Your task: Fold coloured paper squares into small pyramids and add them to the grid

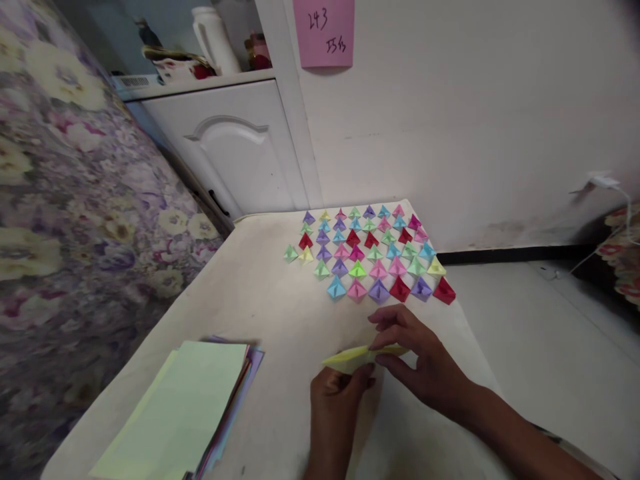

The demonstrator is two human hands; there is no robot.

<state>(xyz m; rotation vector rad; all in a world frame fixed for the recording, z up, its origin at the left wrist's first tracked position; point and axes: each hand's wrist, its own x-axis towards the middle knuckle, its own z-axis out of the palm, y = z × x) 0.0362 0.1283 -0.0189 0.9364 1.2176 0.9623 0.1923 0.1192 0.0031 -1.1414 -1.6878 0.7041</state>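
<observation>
My left hand (336,397) and my right hand (414,355) meet low over a white table (260,293). Together they pinch a folded strip of pale yellow paper (350,358), held nearly flat just above the tabletop. My left thumb and fingers close on its near left part. My right fingers curl over its right end. Beyond the hands, several small folded paper shapes (370,253) in purple, pink, red, green, blue and yellow lie in rows near the table's far edge.
A stack of coloured paper sheets (185,407), light green on top, lies at the near left of the table. A flowered cloth (65,220) hangs along the left. A white cabinet door (230,147) and a wall with a pink note (324,32) stand behind.
</observation>
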